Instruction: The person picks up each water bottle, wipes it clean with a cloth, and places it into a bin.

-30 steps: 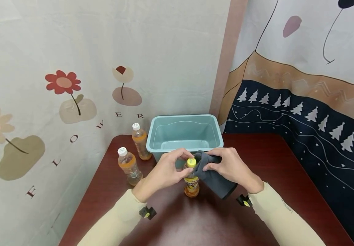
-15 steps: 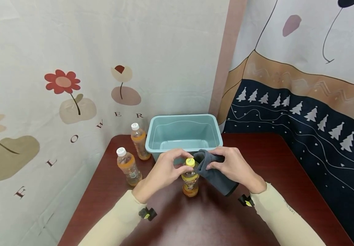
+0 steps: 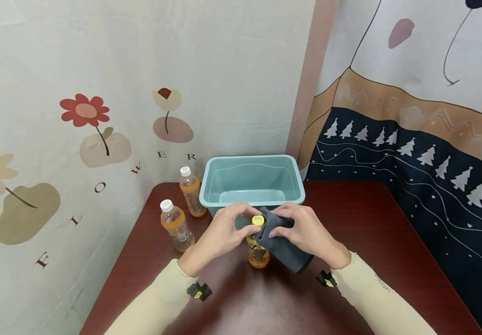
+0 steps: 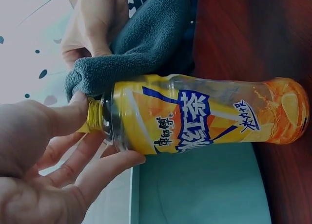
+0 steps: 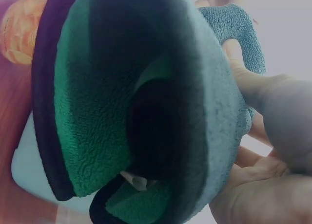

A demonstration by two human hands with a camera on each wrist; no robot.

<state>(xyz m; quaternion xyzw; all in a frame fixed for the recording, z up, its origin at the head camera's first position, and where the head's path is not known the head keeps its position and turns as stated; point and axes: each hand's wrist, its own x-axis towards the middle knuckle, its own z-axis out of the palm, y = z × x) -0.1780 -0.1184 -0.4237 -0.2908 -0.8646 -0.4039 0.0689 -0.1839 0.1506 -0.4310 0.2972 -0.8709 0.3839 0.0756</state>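
Note:
In the head view a tea bottle [image 3: 258,257] with a yellow cap stands upright in front of a blue-green tub. My left hand [image 3: 224,229] holds it at the neck, thumb and fingers around the part just under the cap. A dark grey cloth [image 3: 287,253] is bunched in my right hand [image 3: 303,229], pinched between thumb and fingers, and lies against the bottle's right upper side. The left wrist view shows the bottle's yellow label [image 4: 187,114] with the cloth [image 4: 146,51] pressed along its shoulder. Cloth folds fill most of the right wrist view.
Behind the hands sits the blue-green tub [image 3: 251,179], with nothing seen inside. Two white-capped bottles [image 3: 175,228] with orange bands stand at the left of the dark red table [image 3: 349,218]. Printed fabric [image 3: 241,83] hangs behind the table and along its right side.
My right hand and the cloth have shifted left, so the cloth now covers more of the bottle's upper side. The left hand keeps its hold at the neck.

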